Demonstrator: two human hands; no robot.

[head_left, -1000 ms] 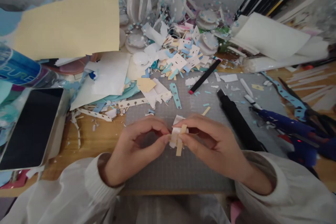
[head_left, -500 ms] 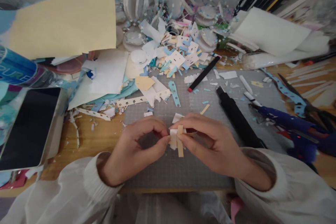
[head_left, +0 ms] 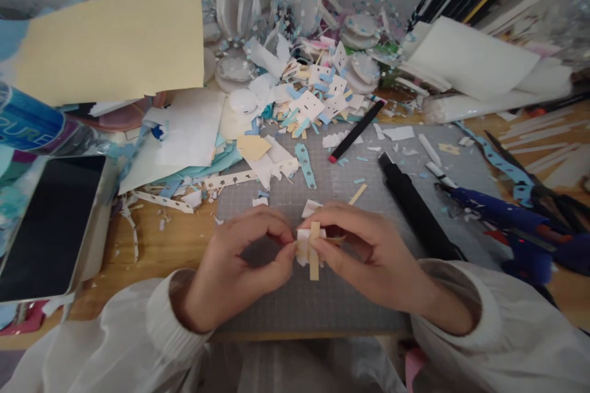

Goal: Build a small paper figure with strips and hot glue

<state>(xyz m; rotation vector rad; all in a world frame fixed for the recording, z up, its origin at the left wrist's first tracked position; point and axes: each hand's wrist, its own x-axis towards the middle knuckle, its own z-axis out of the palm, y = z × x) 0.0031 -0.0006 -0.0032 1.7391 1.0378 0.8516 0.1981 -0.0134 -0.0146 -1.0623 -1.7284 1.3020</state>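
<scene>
Over the front of the grey cutting mat (head_left: 276, 310), both my hands meet at a small white paper piece (head_left: 303, 236) with tan strips on it. My right hand (head_left: 364, 252) pinches it between thumb and fingers, the thumb pressing a narrow tan paper strip (head_left: 314, 267) that stands upright across the front. Another strip end sticks out beneath the right fingers. My left hand (head_left: 249, 258) has thumb and forefinger closed at the piece's left edge, where a bit of tan paper shows. The fingertips hide part of the piece.
A black-and-red pen (head_left: 357, 132), a black cutter-like tool (head_left: 417, 209) and a blue glue gun (head_left: 502, 215) lie right of centre. Behind them is a pile of cut paper pieces (head_left: 308, 104). A phone (head_left: 55, 221) and a bottle (head_left: 32, 120) are at left; scissors (head_left: 557, 196) at far right.
My left fingers have shifted slightly left and down along the piece's edge. The right hand keeps its pinch, and the piece with its strip sits slightly lower and further left.
</scene>
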